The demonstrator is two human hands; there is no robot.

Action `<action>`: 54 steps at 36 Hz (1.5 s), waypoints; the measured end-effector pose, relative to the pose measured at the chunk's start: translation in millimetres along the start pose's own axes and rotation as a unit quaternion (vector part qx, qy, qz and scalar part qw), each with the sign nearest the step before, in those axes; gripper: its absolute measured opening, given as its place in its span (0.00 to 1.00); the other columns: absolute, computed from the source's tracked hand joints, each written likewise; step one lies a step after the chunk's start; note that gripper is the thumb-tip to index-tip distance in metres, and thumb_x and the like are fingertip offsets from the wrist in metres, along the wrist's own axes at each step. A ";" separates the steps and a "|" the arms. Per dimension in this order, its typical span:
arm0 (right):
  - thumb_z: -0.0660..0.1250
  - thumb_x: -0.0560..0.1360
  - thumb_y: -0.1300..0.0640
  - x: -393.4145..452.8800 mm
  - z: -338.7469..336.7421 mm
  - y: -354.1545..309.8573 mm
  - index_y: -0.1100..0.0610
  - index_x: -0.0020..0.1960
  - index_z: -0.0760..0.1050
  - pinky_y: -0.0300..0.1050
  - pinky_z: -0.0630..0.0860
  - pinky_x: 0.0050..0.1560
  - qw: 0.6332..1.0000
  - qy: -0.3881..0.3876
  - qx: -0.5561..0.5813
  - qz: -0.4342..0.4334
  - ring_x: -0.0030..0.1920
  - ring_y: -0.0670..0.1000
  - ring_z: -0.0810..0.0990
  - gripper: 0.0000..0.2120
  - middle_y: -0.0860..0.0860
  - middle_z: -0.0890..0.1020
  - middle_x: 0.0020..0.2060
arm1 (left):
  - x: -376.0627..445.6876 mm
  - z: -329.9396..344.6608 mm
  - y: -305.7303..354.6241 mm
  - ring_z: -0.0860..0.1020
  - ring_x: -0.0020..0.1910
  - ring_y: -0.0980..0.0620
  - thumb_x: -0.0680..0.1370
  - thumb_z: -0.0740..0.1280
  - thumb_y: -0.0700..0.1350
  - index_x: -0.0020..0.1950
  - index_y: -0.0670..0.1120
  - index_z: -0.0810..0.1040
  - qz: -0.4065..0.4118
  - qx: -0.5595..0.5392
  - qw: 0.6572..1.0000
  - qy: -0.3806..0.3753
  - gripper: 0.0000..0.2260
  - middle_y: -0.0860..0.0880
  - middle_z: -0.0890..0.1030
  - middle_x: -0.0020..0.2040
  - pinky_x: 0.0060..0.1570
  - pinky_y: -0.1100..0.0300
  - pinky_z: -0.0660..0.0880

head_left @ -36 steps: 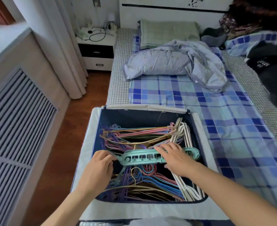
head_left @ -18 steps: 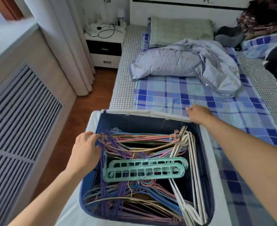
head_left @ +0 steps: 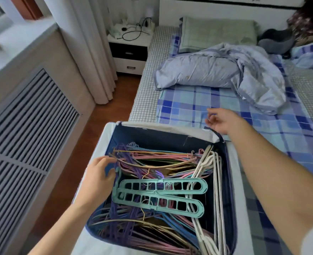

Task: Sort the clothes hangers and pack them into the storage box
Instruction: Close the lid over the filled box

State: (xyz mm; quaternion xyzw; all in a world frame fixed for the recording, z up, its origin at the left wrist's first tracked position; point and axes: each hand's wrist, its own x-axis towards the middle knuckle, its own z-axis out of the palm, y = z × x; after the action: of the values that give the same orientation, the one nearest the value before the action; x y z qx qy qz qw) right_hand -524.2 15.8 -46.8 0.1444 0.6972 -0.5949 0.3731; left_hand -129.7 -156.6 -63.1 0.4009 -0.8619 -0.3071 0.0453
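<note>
Bedroom light falls on a bed (head_left: 188, 105) with a blue checked sheet, and the box (head_left: 227, 162) stands open at its near end, beside a wooden floor and a grey radiator cover (head_left: 28, 115).

One second ago both hands were down in the box, laying the green rack (head_left: 159, 194) on top of the pile. Now the rack lies free across the middle, with no hand on it. The right hand (head_left: 223, 121) has left the box and moved past its far right corner, over the sheet. The left hand (head_left: 98, 175) has gone to the left wall of the box. I judge from this that the packing is almost done, and that the hands are now going to the box edges, maybe to close it.

All hangers (head_left: 152, 162) that can be seen are inside the box: the coloured thin ones lie across it, and the white ones (head_left: 209, 181) lie along the right side.

The right arm reaches forward, and the hand is above the corner with loosely bent fingers that hold nothing. The left hand lies against the left wall, its fingers slightly curled, and the tips touch the ends of the purple hangers. I cannot tell if they pinch one.
</note>
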 end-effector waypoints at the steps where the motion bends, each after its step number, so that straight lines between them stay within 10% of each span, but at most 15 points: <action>1: 0.71 0.78 0.56 -10.9 -2.6 -0.9 0.57 0.55 0.74 0.36 0.78 0.26 1.000 -0.010 0.019 0.004 0.21 0.44 0.69 0.10 0.53 0.73 0.37 | -6.0 1.8 5.0 0.73 0.66 0.51 0.80 0.66 0.36 0.63 0.48 0.80 -0.006 -0.024 1.000 0.010 0.14 0.51 0.75 0.63 0.66 0.59 0.66; 4: 0.70 0.76 0.42 -22.0 -13.1 6.6 0.57 0.67 0.73 0.40 0.76 0.32 0.970 0.025 -0.239 -0.026 0.37 0.52 0.79 0.26 0.59 0.75 0.53 | -19.5 10.7 16.5 0.73 0.64 0.53 0.80 0.66 0.36 0.60 0.50 0.80 -0.028 -0.067 0.997 -0.002 0.13 0.53 0.76 0.59 0.63 0.61 0.65; 6: 0.63 0.79 0.38 -15.9 -19.2 20.0 0.61 0.74 0.67 0.48 0.77 0.53 0.859 0.134 -0.488 -0.073 0.61 0.62 0.76 0.34 0.62 0.70 0.70 | -25.0 17.8 20.6 0.74 0.64 0.52 0.80 0.65 0.36 0.60 0.52 0.80 -0.033 -0.068 0.997 -0.025 0.13 0.53 0.77 0.59 0.64 0.60 0.67; 12: 0.47 0.86 0.49 -8.0 -23.1 37.8 0.63 0.78 0.58 0.49 0.64 0.71 0.808 0.058 -0.583 -0.066 0.74 0.63 0.65 0.26 0.64 0.63 0.76 | -37.4 17.9 42.9 0.74 0.64 0.53 0.82 0.64 0.42 0.61 0.55 0.77 -0.053 -0.067 0.993 -0.084 0.11 0.53 0.76 0.61 0.59 0.61 0.67; 15: 0.64 0.76 0.40 -2.2 -23.0 33.7 0.64 0.71 0.70 0.48 0.73 0.60 0.845 0.037 -0.531 -0.051 0.65 0.62 0.75 0.34 0.61 0.73 0.70 | -42.2 12.6 51.1 0.75 0.61 0.55 0.83 0.63 0.43 0.62 0.55 0.78 -0.063 -0.060 0.992 -0.094 0.11 0.55 0.77 0.61 0.55 0.60 0.69; 21: 0.81 0.65 0.56 26.4 -30.8 21.7 0.64 0.62 0.78 0.57 0.81 0.50 0.994 -0.046 -0.095 -0.026 0.44 0.57 0.83 0.28 0.58 0.84 0.51 | -67.7 6.2 66.5 0.81 0.55 0.57 0.82 0.66 0.43 0.53 0.57 0.81 -0.125 -0.183 0.973 -0.066 0.09 0.58 0.83 0.53 0.52 0.57 0.75; 24: 0.67 0.79 0.60 -13.9 -44.6 21.3 0.62 0.53 0.79 0.53 0.83 0.38 0.992 -0.104 0.074 0.022 0.42 0.57 0.82 0.07 0.57 0.82 0.45 | -82.2 9.4 70.4 0.81 0.56 0.56 0.83 0.66 0.42 0.53 0.56 0.83 -0.173 -0.251 0.949 -0.082 0.10 0.57 0.84 0.53 0.59 0.54 0.76; 31: 0.68 0.75 0.69 -22.7 -92.6 35.8 0.46 0.74 0.50 0.55 0.80 0.50 0.944 -0.175 0.273 -0.067 0.46 0.56 0.83 0.39 0.61 0.71 0.65 | -103.0 42.1 91.3 0.83 0.57 0.44 0.82 0.66 0.38 0.56 0.42 0.84 -0.249 -0.428 0.862 -0.110 0.08 0.42 0.86 0.54 0.61 0.49 0.77; 35: 0.68 0.77 0.67 -52.2 -82.5 37.2 0.51 0.78 0.59 0.48 0.76 0.57 0.955 -0.140 0.073 -0.250 0.51 0.51 0.83 0.34 0.58 0.82 0.56 | -112.9 64.3 109.1 0.84 0.57 0.43 0.82 0.64 0.38 0.61 0.40 0.81 -0.275 -0.516 0.806 -0.088 0.10 0.40 0.85 0.57 0.61 0.47 0.76; 38: 0.65 0.79 0.58 -88.6 -83.1 69.3 0.54 0.62 0.79 0.45 0.79 0.43 0.791 -0.203 -0.286 -0.502 0.38 0.48 0.81 0.12 0.53 0.82 0.37 | -116.6 78.0 126.9 0.84 0.57 0.41 0.82 0.64 0.43 0.64 0.41 0.79 -0.295 -0.579 0.758 -0.053 0.13 0.40 0.84 0.60 0.58 0.47 0.76; 42: 0.61 0.77 0.54 -97.4 -109.5 133.4 0.53 0.36 0.78 0.45 0.69 0.46 0.314 -0.353 -0.637 -0.609 0.38 0.52 0.72 0.13 0.48 0.75 0.28 | -118.0 82.8 130.9 0.80 0.62 0.40 0.80 0.64 0.60 0.72 0.46 0.72 -0.321 -0.634 0.703 -0.014 0.26 0.41 0.80 0.66 0.59 0.41 0.77; 45: 0.57 0.77 0.53 -78.6 -136.0 136.0 0.53 0.34 0.79 0.49 0.72 0.56 0.189 -0.374 -0.697 -0.582 0.42 0.51 0.71 0.17 0.46 0.77 0.28 | -119.1 84.8 131.7 0.78 0.65 0.36 0.75 0.65 0.69 0.78 0.52 0.65 -0.327 -0.674 0.662 0.015 0.36 0.39 0.76 0.69 0.64 0.33 0.73; 48: 0.54 0.79 0.52 -69.8 -138.8 120.1 0.55 0.34 0.77 0.47 0.73 0.56 0.242 -0.387 -0.657 -0.600 0.39 0.52 0.72 0.20 0.48 0.77 0.29 | -122.5 83.6 140.1 0.77 0.65 0.35 0.71 0.64 0.74 0.79 0.53 0.64 -0.361 -0.706 0.608 0.043 0.42 0.38 0.75 0.70 0.61 0.32 0.74; 51: 0.60 0.74 0.60 -51.7 -129.3 101.5 0.57 0.38 0.77 0.49 0.75 0.44 0.371 -0.287 -0.564 -0.680 0.37 0.55 0.75 0.10 0.52 0.79 0.33 | -127.1 87.1 153.3 0.72 0.71 0.37 0.75 0.56 0.76 0.69 0.50 0.74 -0.377 -0.706 0.597 0.063 0.36 0.44 0.67 0.78 0.62 0.35 0.70; 54: 0.61 0.69 0.70 -10.1 -124.1 71.1 0.59 0.64 0.77 0.58 0.76 0.59 0.514 -0.124 -0.617 -0.583 0.60 0.63 0.76 0.25 0.59 0.78 0.63 | -127.5 93.3 158.1 0.84 0.54 0.45 0.82 0.52 0.67 0.67 0.53 0.79 -0.340 -0.729 0.578 0.135 0.27 0.48 0.79 0.68 0.51 0.48 0.79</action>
State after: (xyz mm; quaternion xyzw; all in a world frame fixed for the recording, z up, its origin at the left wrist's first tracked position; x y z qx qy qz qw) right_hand -514.6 152.4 -89.4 -0.6361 0.7633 -0.1110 0.0200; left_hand -178.8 58.5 -27.6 0.5334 -0.1316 -0.7674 0.3306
